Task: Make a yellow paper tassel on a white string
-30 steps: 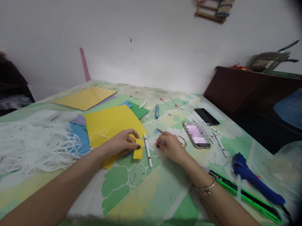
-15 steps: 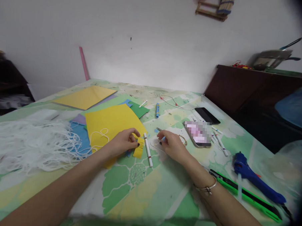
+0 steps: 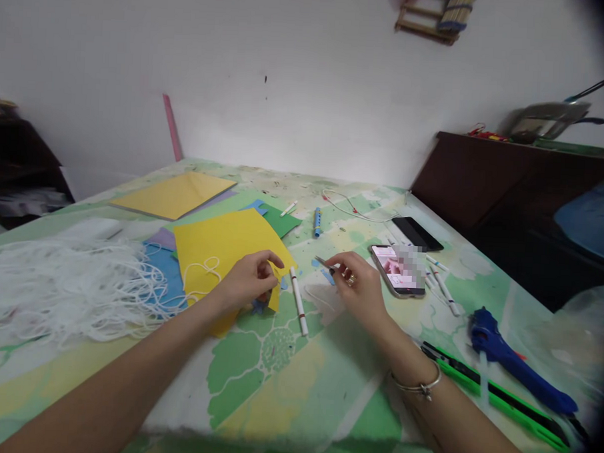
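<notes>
Yellow strip (image 3: pixel 274 299): located near the middle of the table (image 3: pixel 329 401), grasped by the fingers of the left hand (image 3: pixel 254 278). The grasped portion is partly hidden by the hand. Right hand (image 3: pixel 360 286): closed on the scissors (image 3: pixel 324 262), blades directed toward the left hand and apart from the strip. The fingers cover most of the handles; whether the blades are parted cannot be determined.

A marker (image 3: pixel 299 301) lies between the two hands, just beside the strip. Blue scraps (image 3: pixel 327 276) lie near the scissors. The yellow sheet (image 3: pixel 226 246) lies behind the left hand, overlapping the blue sheet (image 3: pixel 162 270) and the green sheet (image 3: pixel 283 224). White cord (image 3: pixel 69 283) is heaped toward the left edge of the table; a loose length crosses the yellow sheet.

The yellow board (image 3: pixel 176 193) lies toward the far left corner. The blue tube (image 3: pixel 317 222) lies beyond the hands, toward the far edge. The phone (image 3: pixel 395 274), screen lit, lies to the right of the right hand, near the black tablet (image 3: pixel 418 233). The green cutter (image 3: pixel 497 394) and the blue glue gun (image 3: pixel 523 366) are positioned toward the near right corner, beside the right forearm.
</notes>
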Available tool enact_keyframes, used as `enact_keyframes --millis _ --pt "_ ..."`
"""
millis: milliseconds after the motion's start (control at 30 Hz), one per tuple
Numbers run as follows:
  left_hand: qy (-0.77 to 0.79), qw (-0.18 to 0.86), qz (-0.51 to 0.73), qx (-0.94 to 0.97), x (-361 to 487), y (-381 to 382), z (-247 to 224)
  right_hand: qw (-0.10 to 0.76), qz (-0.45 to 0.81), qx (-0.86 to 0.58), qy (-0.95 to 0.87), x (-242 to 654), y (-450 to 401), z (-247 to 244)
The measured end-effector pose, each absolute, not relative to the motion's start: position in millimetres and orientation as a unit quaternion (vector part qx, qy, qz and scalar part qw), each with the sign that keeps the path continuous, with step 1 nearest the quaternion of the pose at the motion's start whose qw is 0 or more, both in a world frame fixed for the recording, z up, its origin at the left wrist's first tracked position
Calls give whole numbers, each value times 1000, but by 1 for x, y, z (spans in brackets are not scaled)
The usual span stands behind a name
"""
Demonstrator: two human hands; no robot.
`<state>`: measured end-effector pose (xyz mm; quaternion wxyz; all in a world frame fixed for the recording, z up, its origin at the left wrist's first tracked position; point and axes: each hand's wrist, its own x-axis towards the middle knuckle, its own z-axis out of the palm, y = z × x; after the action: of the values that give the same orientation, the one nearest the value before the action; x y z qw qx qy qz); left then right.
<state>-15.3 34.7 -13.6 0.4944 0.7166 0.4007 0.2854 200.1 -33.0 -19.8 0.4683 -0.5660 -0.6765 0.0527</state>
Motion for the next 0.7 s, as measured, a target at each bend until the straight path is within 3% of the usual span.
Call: enact_keyframes --millis 167,467,700 --pt "389 499 299 714 -15 34 -8 489 93 -551 -670 201 -31 -22" --pt "271 613 223 708 -12 25 -16 547 165 -566 -594 208 -29 -16" --pt "197 596 139 766 21 6 -17 581 224 -544 -562 208 -29 -10"
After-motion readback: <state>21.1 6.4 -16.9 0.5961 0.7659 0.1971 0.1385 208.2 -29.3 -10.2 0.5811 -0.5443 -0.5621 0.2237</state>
